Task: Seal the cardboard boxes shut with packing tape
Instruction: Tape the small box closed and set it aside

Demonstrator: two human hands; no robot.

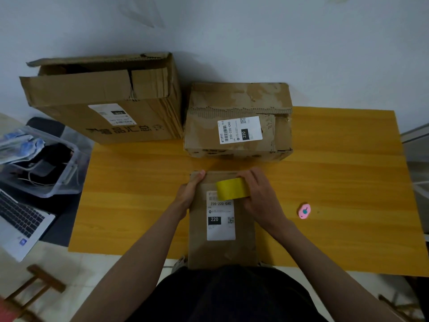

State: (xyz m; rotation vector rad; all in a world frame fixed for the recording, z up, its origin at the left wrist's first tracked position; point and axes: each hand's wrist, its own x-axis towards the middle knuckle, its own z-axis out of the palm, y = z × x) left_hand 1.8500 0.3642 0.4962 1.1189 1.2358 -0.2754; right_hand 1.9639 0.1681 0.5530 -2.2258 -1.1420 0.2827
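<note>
Spreading across most of the view, the yellow wood-grain tabletop (336,182) has a smooth laminated look and stands against a pale wall; everything below is placed from the slim cardboard box (220,249) at its near edge. Far beyond that box and to the left stands the large corrugated carton (104,101), its top flaps loose and partly raised, a white label and dark printed characters on its front. Straight beyond the slim box sits the medium box (236,122), scuffed, its torn edge baring the fluting, with a white label reading "220-220-C40" and "220". Left of the slim box, off the table, are a clear plastic bin (67,173) and an open laptop (21,219). The slim box lies flat and closed, its matte brown top carrying a label that reads "220 220 C40" and "220". The left hand (189,194) grips its far left edge. The right hand (260,196) holds a glossy yellow roll of packing tape (232,188) on the box's far end. Right of the slim box, well apart, lies a small pink oval cutter (304,211).
</note>
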